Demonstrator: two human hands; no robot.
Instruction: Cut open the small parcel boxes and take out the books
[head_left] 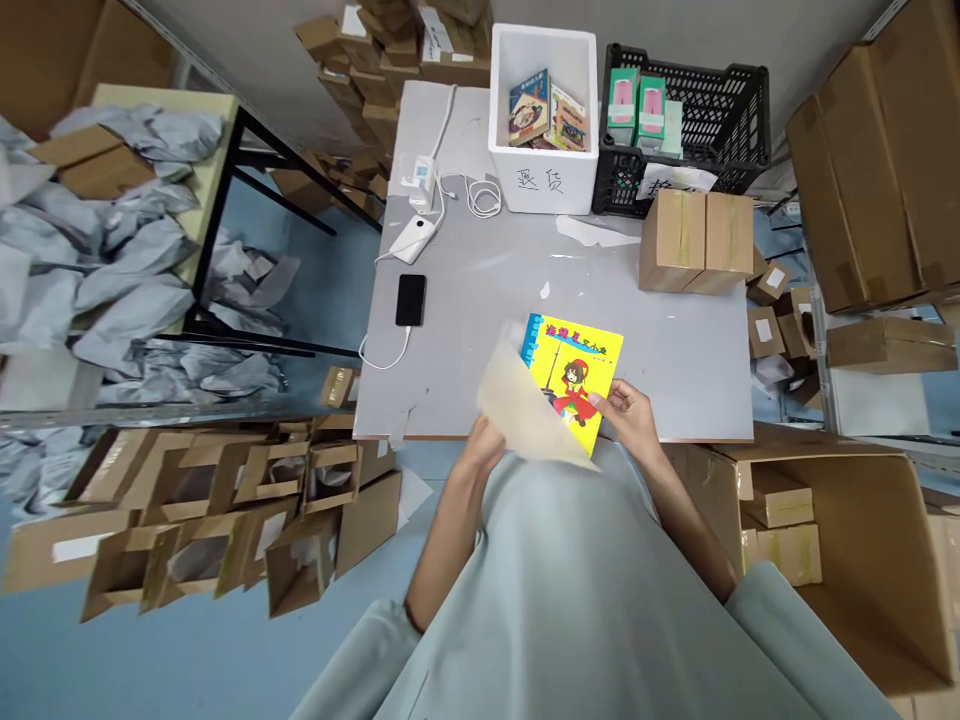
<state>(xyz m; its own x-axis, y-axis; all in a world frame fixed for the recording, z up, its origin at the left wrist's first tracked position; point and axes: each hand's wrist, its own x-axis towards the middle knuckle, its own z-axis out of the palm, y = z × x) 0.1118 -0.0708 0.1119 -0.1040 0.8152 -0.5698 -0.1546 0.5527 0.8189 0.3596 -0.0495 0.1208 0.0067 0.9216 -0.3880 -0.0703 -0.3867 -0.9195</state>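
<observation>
A yellow picture book [579, 365] with a figure in red on its cover is at the front edge of the table. My right hand [628, 408] grips its lower right side, thumb on the cover and fingers underneath. Closed around the lower left edge of a thin cream sheet [525, 415] is my left hand [486, 440]; its fingertips are partly hidden by the sheet. The sheet slants across the book's lower left part, covering it, and its top edge is blurred. Whether the sheet is loose or joined to the book, I cannot tell.
On the grey table [480, 330] lie a black phone [410, 300], a power bank [412, 238] and cables. A white bin [550, 185] of books, a black crate [731, 130] and two cartons [679, 240] stand behind. Open boxes [195, 560] are lower left, a large carton [885, 560] lower right.
</observation>
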